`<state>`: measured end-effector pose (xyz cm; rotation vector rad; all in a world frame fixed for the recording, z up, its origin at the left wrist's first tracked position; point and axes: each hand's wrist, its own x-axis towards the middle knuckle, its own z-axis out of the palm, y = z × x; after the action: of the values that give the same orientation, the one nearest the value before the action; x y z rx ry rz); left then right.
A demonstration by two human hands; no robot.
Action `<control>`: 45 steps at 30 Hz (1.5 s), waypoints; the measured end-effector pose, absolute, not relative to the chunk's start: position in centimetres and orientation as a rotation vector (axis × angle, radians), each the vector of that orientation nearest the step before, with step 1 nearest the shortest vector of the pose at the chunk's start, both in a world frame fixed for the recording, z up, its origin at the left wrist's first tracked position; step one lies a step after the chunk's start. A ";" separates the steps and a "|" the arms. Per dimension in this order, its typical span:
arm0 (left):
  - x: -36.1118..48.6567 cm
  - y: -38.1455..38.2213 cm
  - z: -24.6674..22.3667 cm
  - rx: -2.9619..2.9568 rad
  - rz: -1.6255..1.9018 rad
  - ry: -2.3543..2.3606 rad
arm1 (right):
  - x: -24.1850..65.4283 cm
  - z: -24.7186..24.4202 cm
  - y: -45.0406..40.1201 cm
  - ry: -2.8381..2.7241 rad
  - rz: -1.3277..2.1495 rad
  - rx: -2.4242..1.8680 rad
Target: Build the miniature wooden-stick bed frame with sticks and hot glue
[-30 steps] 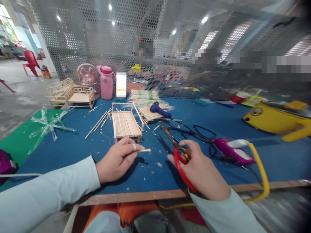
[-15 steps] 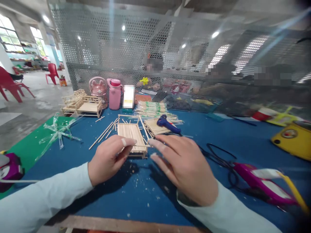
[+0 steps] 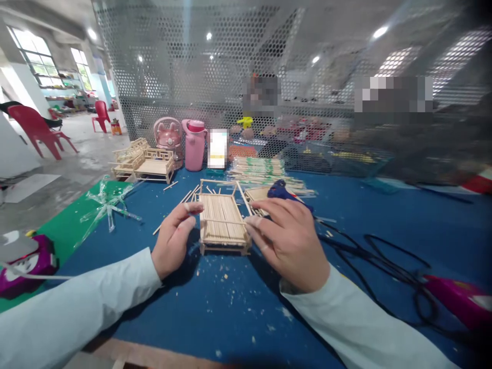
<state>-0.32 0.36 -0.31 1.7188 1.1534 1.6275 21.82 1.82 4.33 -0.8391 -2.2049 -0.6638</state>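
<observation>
A small bed-like frame (image 3: pixel 221 207) built of thin wooden sticks stands on the blue table between my hands. A single thin stick (image 3: pixel 225 222) lies crosswise over its slatted top, near the front. My right hand (image 3: pixel 294 238) has its thumb and fingers pinched on the right end of that stick, at the front right corner. At the left side, my left hand (image 3: pixel 172 238) holds nothing, thumb and index finger apart; the index fingertip is close to the frame's edge, and whether it touches I cannot tell.
Behind my right hand lies a blue glue gun (image 3: pixel 282 190) on a slatted panel (image 3: pixel 255 195). Bundled sticks (image 3: pixel 259 169), a pink bottle (image 3: pixel 195 148) and a finished stick model (image 3: pixel 149 166) stand farther back. Black cables (image 3: pixel 369 266) run on the right. A mesh screen (image 3: pixel 161 66) rises behind.
My left hand has come off the stick's left end and moved left, its fingers parting. My right hand stays at the right corner. The whole view has shifted a little to the left.
</observation>
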 end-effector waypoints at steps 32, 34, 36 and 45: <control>-0.1 0.1 1.1 1.822 1.465 1.328 | 22.1 3.2 1.3 -1.918 0.174 -1.018; -0.1 0.0 1.1 1.879 1.477 1.338 | 22.0 3.2 1.3 -1.916 0.138 -1.024; -0.1 -0.1 1.1 1.951 1.499 1.348 | 21.9 3.1 1.3 -1.922 0.091 -0.990; 0.0 -0.2 1.0 1.973 1.510 1.335 | 21.5 2.7 1.5 -2.028 -0.147 -0.889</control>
<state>0.02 -0.16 0.98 1.9727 1.3354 1.5100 21.52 1.55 2.74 -0.8889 -2.0284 -0.1474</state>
